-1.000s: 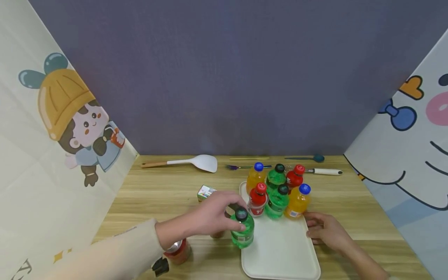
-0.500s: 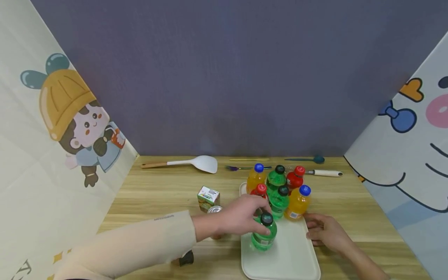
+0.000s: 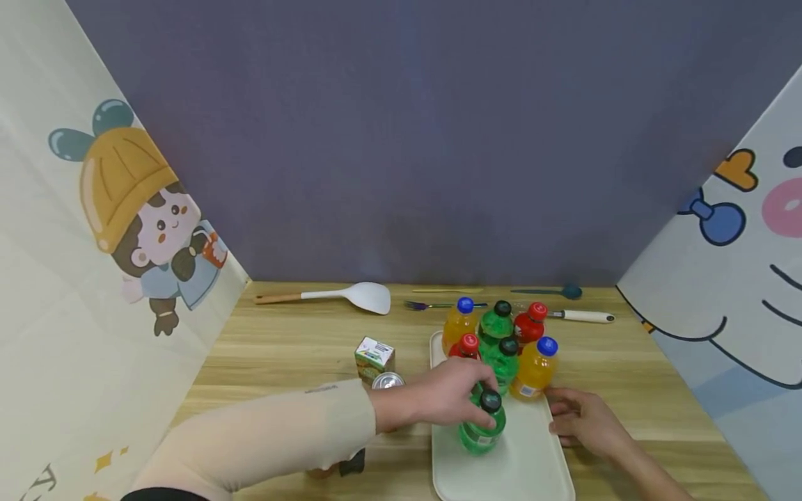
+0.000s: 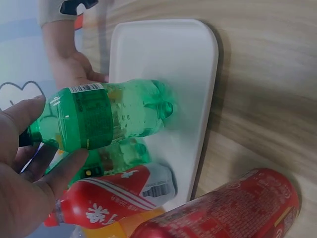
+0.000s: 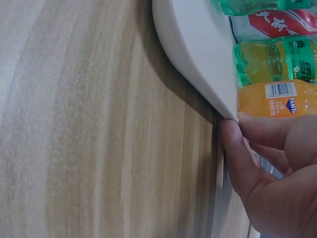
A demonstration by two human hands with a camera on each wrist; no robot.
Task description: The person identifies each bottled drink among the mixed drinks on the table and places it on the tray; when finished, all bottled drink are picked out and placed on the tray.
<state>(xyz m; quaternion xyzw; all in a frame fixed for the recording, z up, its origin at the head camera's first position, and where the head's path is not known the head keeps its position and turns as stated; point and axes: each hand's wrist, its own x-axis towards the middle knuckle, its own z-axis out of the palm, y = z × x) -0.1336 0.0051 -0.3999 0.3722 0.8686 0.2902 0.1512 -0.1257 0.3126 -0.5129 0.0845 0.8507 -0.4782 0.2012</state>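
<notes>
Head view: a green bottle [image 3: 480, 424] is gripped near its cap by the left hand [image 3: 447, 396] over the white tray [image 3: 532, 473], steadied by the right hand [image 3: 583, 421]. Smooth, light plastic is judged slippery; a neck grip suits.

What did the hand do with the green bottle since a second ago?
The left hand kept its grip on the green bottle and carried it rightward, from beside the tray's left edge to over the white tray, near the six bottles. The right hand stayed at the tray's right edge; the six bottles stayed put.
</notes>
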